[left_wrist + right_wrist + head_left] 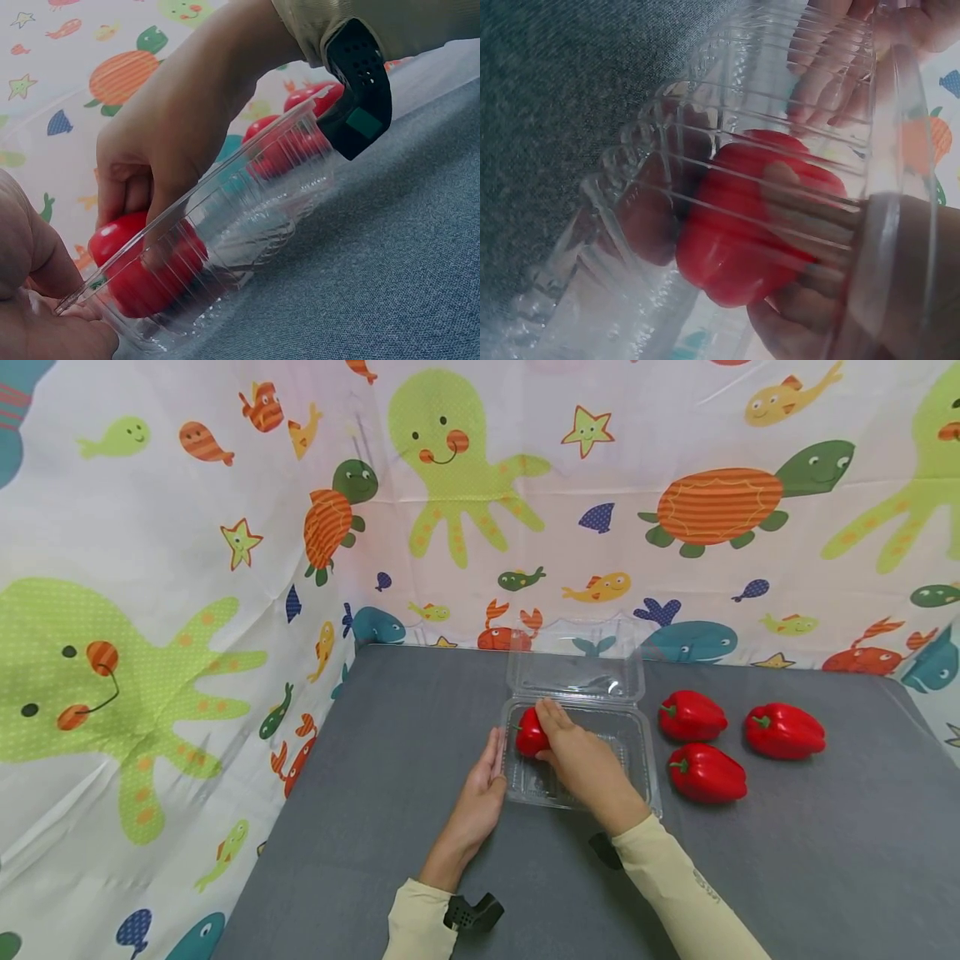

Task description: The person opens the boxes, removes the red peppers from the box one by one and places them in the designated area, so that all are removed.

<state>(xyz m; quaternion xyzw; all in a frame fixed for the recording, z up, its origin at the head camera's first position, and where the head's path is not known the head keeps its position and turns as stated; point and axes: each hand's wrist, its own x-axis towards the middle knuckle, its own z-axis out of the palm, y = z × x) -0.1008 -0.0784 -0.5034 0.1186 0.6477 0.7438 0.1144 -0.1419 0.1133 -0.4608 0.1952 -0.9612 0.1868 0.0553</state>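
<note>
A red bell pepper (531,734) sits at the left side inside a clear plastic clamshell container (555,797). My right hand (592,767) reaches into the container and grips this pepper, thumb on one side and fingers on the other. Through the clear wall, the right wrist view shows the held pepper (742,225) close to the container floor. Along the container's left side, my left hand (477,793) pinches the rim between thumb and fingers. The left wrist view also shows that hand (37,277) at the container's corner.
Right of the container, three more red bell peppers lie on the grey table (360,777): one behind (693,716), one in front (707,773) and one farther right (785,731). The container's lid (577,672) stands raised toward the patterned curtain (465,602).
</note>
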